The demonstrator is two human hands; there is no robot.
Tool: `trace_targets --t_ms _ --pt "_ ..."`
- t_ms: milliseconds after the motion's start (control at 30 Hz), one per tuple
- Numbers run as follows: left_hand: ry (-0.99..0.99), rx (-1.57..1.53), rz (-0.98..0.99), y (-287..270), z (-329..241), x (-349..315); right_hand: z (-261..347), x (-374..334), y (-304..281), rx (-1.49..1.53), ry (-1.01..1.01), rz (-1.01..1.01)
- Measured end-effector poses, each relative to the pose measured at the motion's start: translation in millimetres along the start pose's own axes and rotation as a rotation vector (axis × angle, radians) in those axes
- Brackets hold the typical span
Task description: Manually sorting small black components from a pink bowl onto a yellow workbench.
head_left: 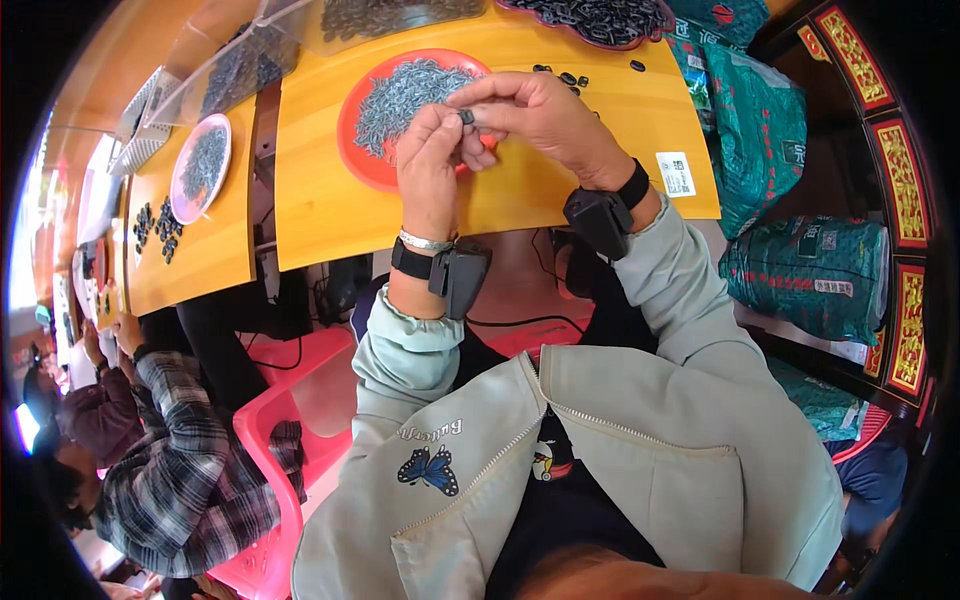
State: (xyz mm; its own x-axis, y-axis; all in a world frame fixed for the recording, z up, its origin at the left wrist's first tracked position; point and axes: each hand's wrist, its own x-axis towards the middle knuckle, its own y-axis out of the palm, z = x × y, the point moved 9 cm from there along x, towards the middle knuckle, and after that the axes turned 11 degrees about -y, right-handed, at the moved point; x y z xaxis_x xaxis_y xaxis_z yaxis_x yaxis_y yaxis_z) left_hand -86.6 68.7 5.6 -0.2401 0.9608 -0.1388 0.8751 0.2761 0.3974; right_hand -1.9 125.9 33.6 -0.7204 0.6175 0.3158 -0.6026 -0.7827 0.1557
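Observation:
Over the near right part of a red plate (350,135), my two hands meet. A heap of small, slim grey metal pieces, which look like screws (410,92), fills the plate. My left hand (432,142) is closed, pinching a small black part (466,117) between thumb and fingers. Close against that part, the fingers of my right hand (540,112) are pressed together; what they hold, if anything, is too small to make out. Several loose black parts (567,79) lie on the table (330,225) beyond my right hand.
Clear bins (235,80) and a dish of black parts (600,20) stand along the far side. Left, another table bears a pink plate (187,205); a person in plaid (190,470) sits near a pink chair (262,440). Green sacks (810,275) line the right.

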Motion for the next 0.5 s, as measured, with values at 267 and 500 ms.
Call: trace_targets --t_ms 267,500 --pt "-0.066 -0.188 0.155 8.7 -0.1 -0.4 6.3 0.8 9.3 0.062 -0.079 0.074" --pt "-0.031 -0.032 0.023 -2.9 -1.0 -0.3 9.8 2.1 1.8 -0.204 -0.065 0.004"
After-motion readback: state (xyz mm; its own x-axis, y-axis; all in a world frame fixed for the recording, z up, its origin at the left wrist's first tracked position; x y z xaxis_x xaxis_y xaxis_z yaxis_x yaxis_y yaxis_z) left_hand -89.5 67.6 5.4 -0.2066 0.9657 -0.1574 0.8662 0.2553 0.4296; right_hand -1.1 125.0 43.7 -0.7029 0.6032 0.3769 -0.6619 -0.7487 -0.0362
